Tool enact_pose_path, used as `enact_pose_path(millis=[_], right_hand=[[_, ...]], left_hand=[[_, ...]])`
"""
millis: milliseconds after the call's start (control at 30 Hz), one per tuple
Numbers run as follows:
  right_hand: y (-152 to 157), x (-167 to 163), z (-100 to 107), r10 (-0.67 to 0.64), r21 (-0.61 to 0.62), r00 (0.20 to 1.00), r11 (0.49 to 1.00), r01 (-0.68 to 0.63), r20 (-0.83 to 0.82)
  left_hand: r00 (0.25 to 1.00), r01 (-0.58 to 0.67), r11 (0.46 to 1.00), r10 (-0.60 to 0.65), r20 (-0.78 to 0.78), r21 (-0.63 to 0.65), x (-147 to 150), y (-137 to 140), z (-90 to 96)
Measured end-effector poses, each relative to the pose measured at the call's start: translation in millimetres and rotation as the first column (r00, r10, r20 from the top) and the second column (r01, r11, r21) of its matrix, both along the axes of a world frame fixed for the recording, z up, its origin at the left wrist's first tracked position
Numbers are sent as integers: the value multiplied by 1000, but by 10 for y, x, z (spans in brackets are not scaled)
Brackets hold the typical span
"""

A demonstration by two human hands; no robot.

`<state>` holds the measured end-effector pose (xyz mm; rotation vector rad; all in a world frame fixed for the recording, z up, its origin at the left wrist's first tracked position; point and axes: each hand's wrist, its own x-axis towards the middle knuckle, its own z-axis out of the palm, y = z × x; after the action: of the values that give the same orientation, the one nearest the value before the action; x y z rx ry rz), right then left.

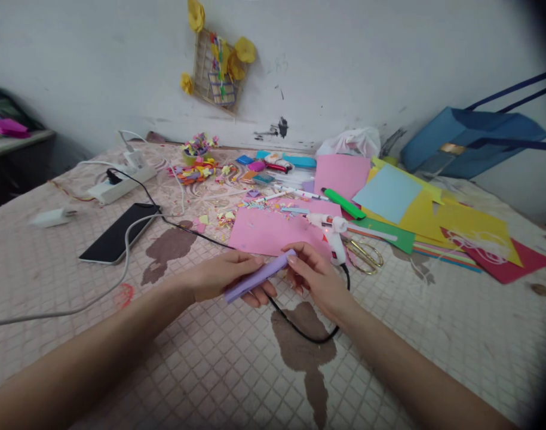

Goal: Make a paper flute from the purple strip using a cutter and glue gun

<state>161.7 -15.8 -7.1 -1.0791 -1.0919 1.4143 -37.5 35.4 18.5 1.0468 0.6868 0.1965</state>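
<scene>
A folded strip of lilac paper or foam point(258, 277) is held slantwise above the table, its right end higher in the picture. My left hand point(230, 275) grips its left part, thumb on top and fingers underneath. At the right end, the thumb and fingers of my right hand point(315, 276) pinch the strip. Just beyond my right hand lies a white glue gun point(332, 230) with a small red light lit. Its black cord point(306, 338) loops beneath both hands. A pink sheet point(264, 230) lies beyond the strip, with paper scraps along its far side.
Gold-handled scissors point(365, 255) lie right of the glue gun, near a green cutter point(343, 203) and coloured sheets point(401, 200). On the left are a phone point(120, 233), a power strip point(123, 184) and a white cable point(127, 245). A blue bag point(470, 140) stands at back right.
</scene>
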Motion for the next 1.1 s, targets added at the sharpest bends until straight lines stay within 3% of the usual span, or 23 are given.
enact_pose_path(millis=[200, 433, 633, 767, 867, 1100], right_hand=[[2, -4, 0, -24, 13, 999, 1000, 24, -22], [-7, 0, 14, -3, 0, 999, 1000, 3, -44], [-2, -5, 13, -27, -59, 995, 998, 22, -95], [11, 10, 7, -66, -59, 992, 996, 60, -103], [23, 19, 5, -74, -71, 991, 995, 67, -110], [10, 26, -12, -64, -55, 996, 997, 61, -60]], left_hand=[[999, 36, 998, -35, 5, -61, 3, 15, 29], [998, 58, 998, -58, -24, 5, 5, -8, 49], [997, 52, 988, -44, -59, 146, 17, -26, 41], [987, 134, 966, -111, -114, 222, -9, -4, 50], [971, 223, 944, -193, -141, 243, -46, 28, 57], [972, 221, 937, -187, -145, 271, -33, -9, 25]])
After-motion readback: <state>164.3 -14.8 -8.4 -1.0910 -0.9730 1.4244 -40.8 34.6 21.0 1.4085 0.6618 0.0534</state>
